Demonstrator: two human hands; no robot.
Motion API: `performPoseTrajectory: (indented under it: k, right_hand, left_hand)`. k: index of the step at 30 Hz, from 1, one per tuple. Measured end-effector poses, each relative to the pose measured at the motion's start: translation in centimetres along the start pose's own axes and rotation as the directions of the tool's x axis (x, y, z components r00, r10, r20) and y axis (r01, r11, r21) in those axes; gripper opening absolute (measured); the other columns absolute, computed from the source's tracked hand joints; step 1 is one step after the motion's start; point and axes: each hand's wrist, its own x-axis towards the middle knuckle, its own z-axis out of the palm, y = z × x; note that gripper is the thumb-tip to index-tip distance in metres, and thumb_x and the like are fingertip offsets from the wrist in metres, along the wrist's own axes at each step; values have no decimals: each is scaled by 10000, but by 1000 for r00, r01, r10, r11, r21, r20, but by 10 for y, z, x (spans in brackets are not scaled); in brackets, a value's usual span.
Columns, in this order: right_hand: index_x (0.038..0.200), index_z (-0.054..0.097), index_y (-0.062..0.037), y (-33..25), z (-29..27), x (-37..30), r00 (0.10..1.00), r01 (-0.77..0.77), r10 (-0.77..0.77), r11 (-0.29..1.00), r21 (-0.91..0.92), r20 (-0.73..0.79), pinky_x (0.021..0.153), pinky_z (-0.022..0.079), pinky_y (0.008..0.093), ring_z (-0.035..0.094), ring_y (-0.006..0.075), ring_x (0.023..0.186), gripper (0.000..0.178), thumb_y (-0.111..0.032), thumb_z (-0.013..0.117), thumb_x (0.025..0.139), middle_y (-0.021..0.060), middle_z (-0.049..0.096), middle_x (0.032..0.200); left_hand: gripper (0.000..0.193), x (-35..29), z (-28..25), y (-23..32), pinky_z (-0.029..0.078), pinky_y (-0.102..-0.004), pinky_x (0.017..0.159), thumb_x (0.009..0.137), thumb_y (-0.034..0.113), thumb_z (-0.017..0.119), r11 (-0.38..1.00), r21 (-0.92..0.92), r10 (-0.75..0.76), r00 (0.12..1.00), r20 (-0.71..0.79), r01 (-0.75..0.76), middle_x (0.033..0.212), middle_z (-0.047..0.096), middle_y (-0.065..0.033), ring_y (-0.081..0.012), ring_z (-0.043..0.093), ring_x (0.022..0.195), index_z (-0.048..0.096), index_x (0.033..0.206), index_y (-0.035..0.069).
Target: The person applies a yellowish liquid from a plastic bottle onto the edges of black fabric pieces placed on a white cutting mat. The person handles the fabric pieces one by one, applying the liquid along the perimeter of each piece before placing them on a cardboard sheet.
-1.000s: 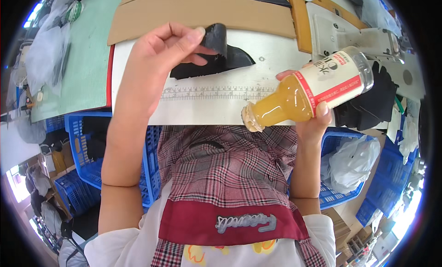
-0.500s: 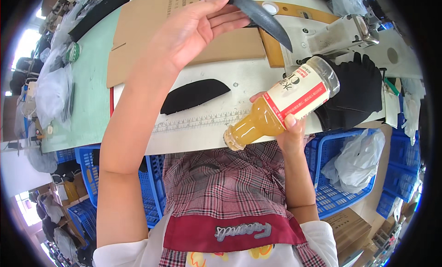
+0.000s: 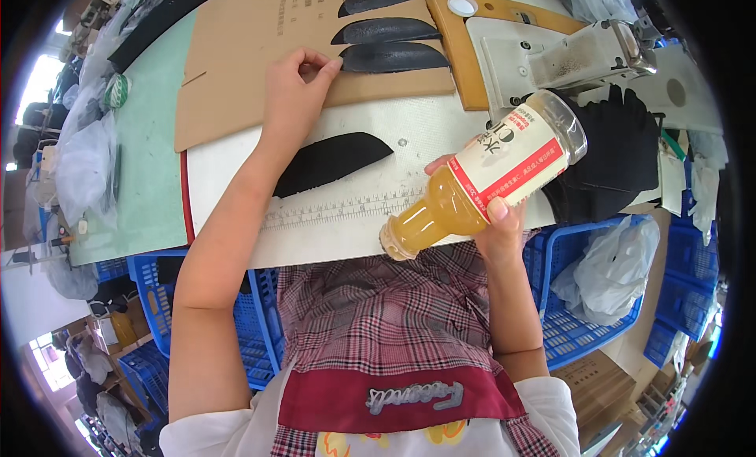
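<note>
My left hand (image 3: 303, 83) is over the cardboard sheet (image 3: 236, 71), its thumb and fingers pinched at the left tip of a shiny black crescent-shaped piece (image 3: 398, 57). That piece lies on the cardboard, the nearest in a row of several similar black pieces (image 3: 386, 31). In my right hand (image 3: 498, 221) is a clear bottle (image 3: 512, 162) with a white and red label and yellowish liquid in it. It is tilted, neck down to the left. Between my arms, a matte black crescent-shaped piece (image 3: 335, 162) lies on the white tabletop.
A sewing machine (image 3: 583, 55) stands at the far right, with a white round cap (image 3: 462, 5) beside it. Black fabric (image 3: 610, 154) is heaped behind the bottle. Blue baskets (image 3: 587, 339) sit below the table edge, the right one holding a plastic bag (image 3: 606, 272).
My left hand has come down and nearer, laying the raised black piece on the cardboard at the near end of the row. The bottle in my right hand has barely moved.
</note>
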Motion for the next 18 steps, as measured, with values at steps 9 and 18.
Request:
performPoseTrajectory:
  k: [9, 18]
  right_hand:
    - [1229, 365, 3, 17, -6, -2, 993, 51, -50, 999, 7, -103, 752, 510, 352, 587, 298, 952, 822, -555, 655, 700, 186, 549, 1031]
    - [1233, 397, 65, -23, 11, 32, 985, 169, -170, 982, -86, -11, 892, 484, 398, 603, 323, 1014, 755, -521, 550, 782, 259, 587, 1081]
  left_hand:
    - [201, -45, -48, 1, 412, -276, 694, 818, 205, 654, 989, 150, 12, 998, -66, -2, 750, 595, -31, -140, 488, 728, 624, 875, 15]
    - [416, -146, -52, 8, 389, -376, 873, 725, 129, 708, 950, 308, 78, 991, -109, -41, 1020, 549, -111, -294, 495, 955, 553, 1093, 12]
